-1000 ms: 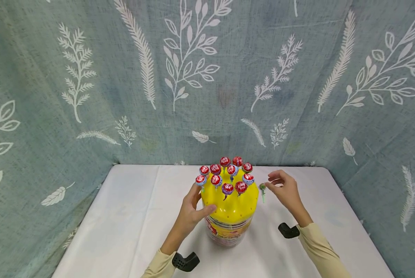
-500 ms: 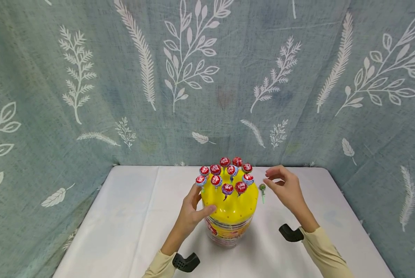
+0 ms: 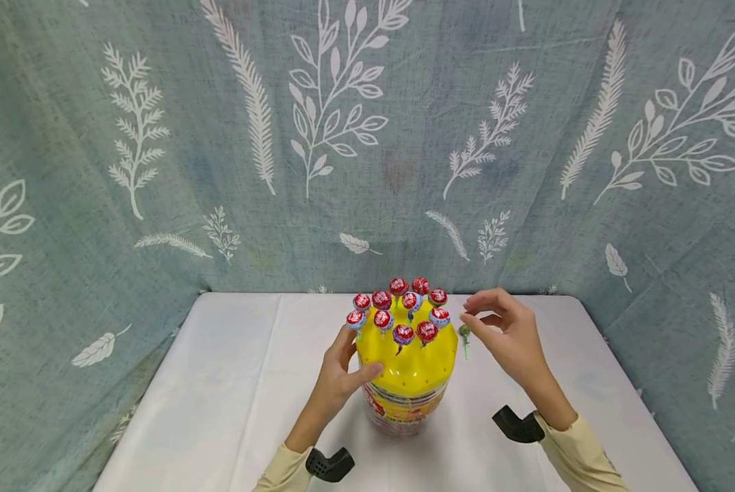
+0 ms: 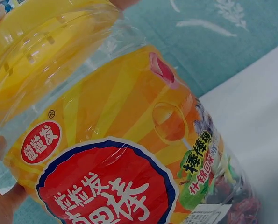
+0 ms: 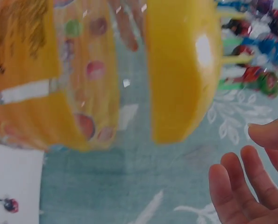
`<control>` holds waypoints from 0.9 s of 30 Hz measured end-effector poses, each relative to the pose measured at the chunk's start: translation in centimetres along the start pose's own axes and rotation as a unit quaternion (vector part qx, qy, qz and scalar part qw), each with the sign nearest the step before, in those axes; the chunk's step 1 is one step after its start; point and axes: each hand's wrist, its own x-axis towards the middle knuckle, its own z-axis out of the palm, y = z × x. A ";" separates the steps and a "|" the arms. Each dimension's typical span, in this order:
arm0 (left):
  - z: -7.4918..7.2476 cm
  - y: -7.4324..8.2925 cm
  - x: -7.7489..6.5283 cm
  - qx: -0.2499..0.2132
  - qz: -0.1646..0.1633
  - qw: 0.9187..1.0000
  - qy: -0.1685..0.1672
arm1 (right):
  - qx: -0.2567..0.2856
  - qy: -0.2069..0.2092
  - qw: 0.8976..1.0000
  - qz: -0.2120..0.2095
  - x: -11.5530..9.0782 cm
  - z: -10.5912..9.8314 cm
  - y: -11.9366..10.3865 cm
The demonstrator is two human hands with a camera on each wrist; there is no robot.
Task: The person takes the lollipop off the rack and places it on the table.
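My left hand grips a clear candy jar by its yellow lid, the thumb on the lid's top and the fingers round its left side. In the left wrist view the jar's orange label fills much of the picture, with wrapped candy visible low inside. Several lollipops stand stuck in the lid. To the right of the lid is my right hand, fingers loosely bent and holding nothing. A single lollipop with a green stick lies on the table below its fingertips; the right wrist view also shows this lollipop.
A white cloth covers the table. Behind and at both sides hangs a grey-green curtain with white leaf prints. Small holes dot the front part of the lid. Each wrist wears a black camera mount.
My right hand's fingertips have shifted a little left and up, closer to the lollipops in the lid. The left hand, the jar and the lollipop on the table stay put.
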 end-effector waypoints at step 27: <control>0.0 -0.1 0.2 0.005 -0.003 1.000 0.008 | 0.036 -0.026 0.997 -0.066 -1.2 3.1 -0.7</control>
